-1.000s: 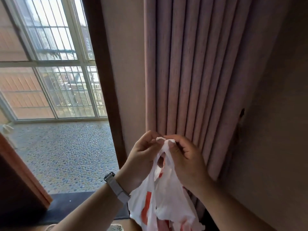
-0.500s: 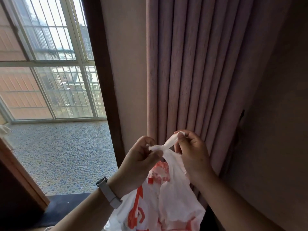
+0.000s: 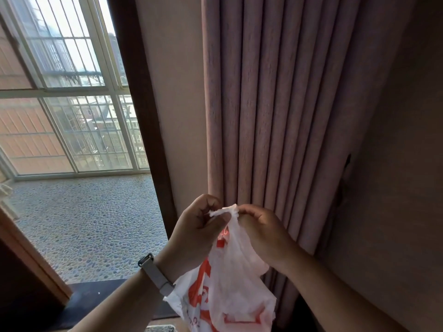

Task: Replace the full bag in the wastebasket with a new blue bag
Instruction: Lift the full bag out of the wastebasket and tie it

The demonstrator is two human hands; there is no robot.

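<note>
indoors, facing a pink pleated curtain (image 3: 275,104); to its left a strip of pale wall (image 3: 177,92), a dark wooden door frame (image 3: 141,116), then a white-framed barred window (image 3: 72,104) above a pebble-patterned floor (image 3: 84,224); to the right a plain brownish wall (image 3: 395,188); held up before the curtain's lower folds, a white plastic bag (image 3: 227,288) with orange print, hanging between both wrists and cut off by the bottom edge; left grip (image 3: 199,226), grey wristband (image 3: 155,274) behind it, curled tight, thumb and forefinger pinching one bunched end of the bag's top; right grip (image 3: 261,233) likewise curled, fingertips pinching the other end, right against the left's; against half a second ago: grips drawn closer together; twisted strip, then stretched up toward the right fingers, now bunched short between the two; curtain, window and floor unchanged
</note>
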